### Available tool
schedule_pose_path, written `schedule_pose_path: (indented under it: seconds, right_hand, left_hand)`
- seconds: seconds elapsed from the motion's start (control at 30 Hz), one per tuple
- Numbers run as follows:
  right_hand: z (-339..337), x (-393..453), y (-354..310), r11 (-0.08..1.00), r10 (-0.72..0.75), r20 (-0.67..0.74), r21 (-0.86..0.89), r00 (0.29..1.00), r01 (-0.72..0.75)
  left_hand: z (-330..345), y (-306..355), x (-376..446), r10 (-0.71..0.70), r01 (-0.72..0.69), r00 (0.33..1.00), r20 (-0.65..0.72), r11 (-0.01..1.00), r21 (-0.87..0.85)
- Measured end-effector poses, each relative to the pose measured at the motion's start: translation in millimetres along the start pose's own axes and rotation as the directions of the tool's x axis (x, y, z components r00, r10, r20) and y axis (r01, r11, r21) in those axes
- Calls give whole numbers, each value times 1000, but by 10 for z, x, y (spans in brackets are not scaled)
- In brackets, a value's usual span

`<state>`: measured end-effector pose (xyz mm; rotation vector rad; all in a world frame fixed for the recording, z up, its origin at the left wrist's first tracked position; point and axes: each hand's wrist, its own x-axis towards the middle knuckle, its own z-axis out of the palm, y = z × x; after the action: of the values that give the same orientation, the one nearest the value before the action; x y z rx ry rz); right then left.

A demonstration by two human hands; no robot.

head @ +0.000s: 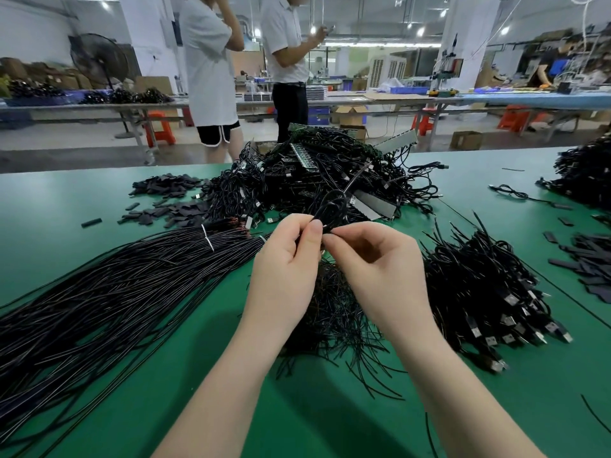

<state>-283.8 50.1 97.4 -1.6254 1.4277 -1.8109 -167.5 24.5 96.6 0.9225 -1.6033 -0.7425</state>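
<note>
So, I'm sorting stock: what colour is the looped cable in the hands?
Black. The looped cable shows best in the head view.

Head view, single wide-angle camera: worn above the near edge of the flat green table mat (82,200), facing forward and down. Forearms enter from the bottom edge. The left hand (284,269) and right hand (380,269) are close, at centre. Far field: tangled heap of black cables (330,166), then the workshop hall beyond.
</note>
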Motion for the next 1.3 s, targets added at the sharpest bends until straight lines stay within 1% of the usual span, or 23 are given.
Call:
schedule_pose_path:
  seconds: [0.1,0.17,0.23,0.3,0.37,0.43,0.47,0.53,0.6,0.67,0.7,0.73,0.77,0.8,0.83,0.87,0.9,0.93,0.97,1.0,1.03,1.13,1.3]
  right_hand:
    - [34,-32,28,914,-303,-38,-294,952,279]
    - [37,-29,45,865,-371,-3,-364,929,344]
    - [28,-26,35,881,-338,20,-345,941,324]
    - [9,-23,6,951,-211,17,-229,977,209]
    - [-3,-29,-20,984,-115,11,-137,993,115]
    - [-10,-26,-43,975,-148,4,-170,989,146]
    - [-13,-21,-41,952,-212,7,-224,977,208]
    - [-13,-7,-4,841,-412,49,-364,910,400]
    - [-19,2,54,645,-612,142,-479,778,595]
    - [-57,18,101,472,-743,205,-514,637,716]
    - [-76,27,114,418,-783,205,-525,587,741]
    - [-88,31,121,399,-805,185,-535,564,744]
    - [-92,32,118,421,-803,154,-536,576,731]
    - [-86,26,106,494,-771,114,-513,626,702]
    - [-67,15,86,625,-696,56,-444,716,642]
    - [-42,1,50,797,-549,-2,-303,836,523]
    - [-20,-9,-10,942,-328,-26,-82,944,325]
    - [1,-4,-69,984,-71,44,169,996,63]
    - [8,8,-110,924,130,175,337,976,-183]
    - [-5,18,-140,847,240,298,401,924,-350]
    - [-25,24,-145,808,281,376,403,883,-429]
    - [-89,51,-178,724,345,456,426,820,-542]
    - [-139,90,-172,540,453,578,429,679,-725]
  left_hand:
    - [-27,2,11,-61,61,998,8,998,-18]
    - [-44,7,6,-65,65,998,5,998,27]
    - [-49,19,-5,-26,26,1000,-12,997,77]
    - [-43,32,-13,41,-36,998,-39,992,122]
    - [-37,40,-14,58,-52,997,-44,993,110]
    - [-38,29,-8,28,-25,999,-36,996,89]
    - [-40,31,-8,1,1,1000,-28,997,74]
    - [-40,47,-3,-76,76,997,-4,997,9]
    - [-61,77,15,-194,196,980,44,979,-59]
    - [-93,111,26,-309,335,938,159,926,-173]
    - [-110,128,29,-326,373,920,219,900,-226]
    - [-123,140,31,-313,372,918,245,893,-252]
    - [-128,147,33,-278,335,932,232,906,-258]
    - [-133,151,32,-230,275,954,191,926,-259]
    - [-131,148,31,-176,208,974,141,941,-268]
    - [-128,148,35,-125,148,987,98,947,-285]
    - [-125,141,42,-77,93,995,67,951,-295]
    - [-123,135,47,-29,41,998,47,955,-295]
    - [-122,128,50,16,-5,999,37,959,-284]
    - [-124,118,50,55,-44,998,36,962,-270]
    - [-125,108,49,92,-78,995,43,966,-248]
    - [-122,108,44,185,-171,979,80,972,-160]
    - [-149,73,60,222,-215,969,112,974,-69]
